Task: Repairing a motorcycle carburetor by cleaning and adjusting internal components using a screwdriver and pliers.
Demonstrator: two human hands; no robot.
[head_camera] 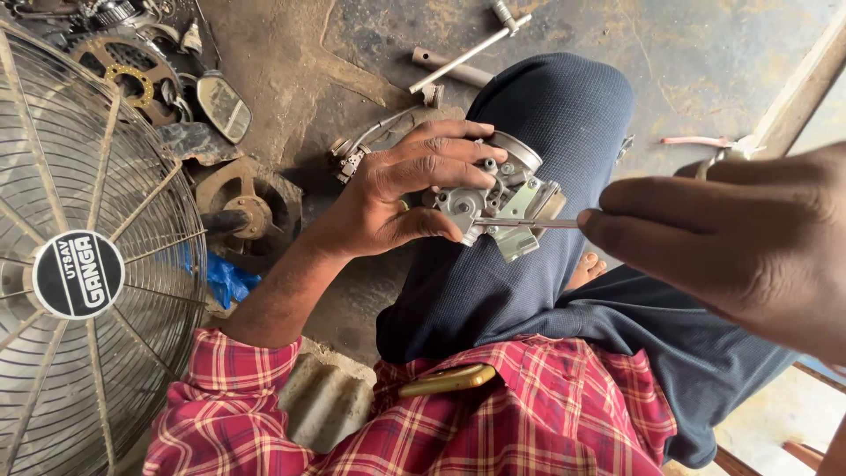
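Note:
My left hand [401, 189] grips a small silver metal carburettor [504, 198] and holds it just above my raised knee in dark blue trousers [546, 115]. My right hand [740, 238] pinches a thin metal tool [529, 223], a screwdriver-like shaft, whose tip touches the carburettor's lower side. The fingers of my left hand wrap over the top and back of the part and hide its far side.
A large wire-guarded fan [84, 264] fills the left. On the stained concrete floor lie a T-handle wrench [467, 53], a metal tube [449, 66], a mirror [223, 106], a sprocket [132, 75] and a round engine part [247, 211]. A wooden frame [797, 88] runs at the right.

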